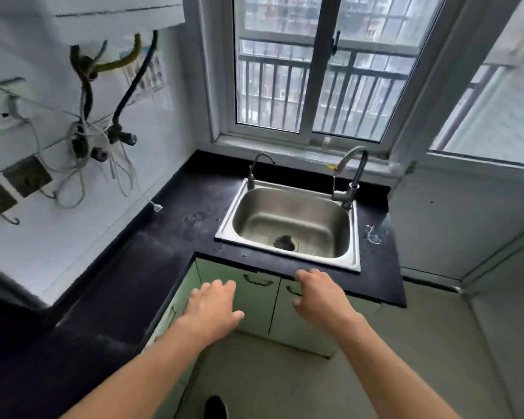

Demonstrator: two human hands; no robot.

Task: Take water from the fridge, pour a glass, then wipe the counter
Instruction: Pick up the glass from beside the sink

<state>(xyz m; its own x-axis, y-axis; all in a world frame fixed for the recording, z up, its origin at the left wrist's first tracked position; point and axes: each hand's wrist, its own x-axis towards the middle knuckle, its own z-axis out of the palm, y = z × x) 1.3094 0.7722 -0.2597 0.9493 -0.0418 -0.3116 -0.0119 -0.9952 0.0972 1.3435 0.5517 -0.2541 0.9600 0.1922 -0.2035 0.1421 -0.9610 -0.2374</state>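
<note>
Two hands, fingers point(221, 288) relaxed and empty, hovered before the desk point(118, 282), right hand point(318, 294) nearer its edge than left hand point(212, 306).

sink point(288, 261) set in counter point(170, 207) | window point(315, 86) behind | cabinets point(254, 306) below

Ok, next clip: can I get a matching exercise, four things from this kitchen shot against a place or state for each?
Things:
1 sink
2 tall faucet
3 small faucet
4 left hand

Places or states:
A at the sink's back left corner
B open, holding nothing, in front of the cabinet doors
C set into the dark counter
D at the sink's back right corner

Pairs: 1-C, 2-D, 3-A, 4-B
</note>
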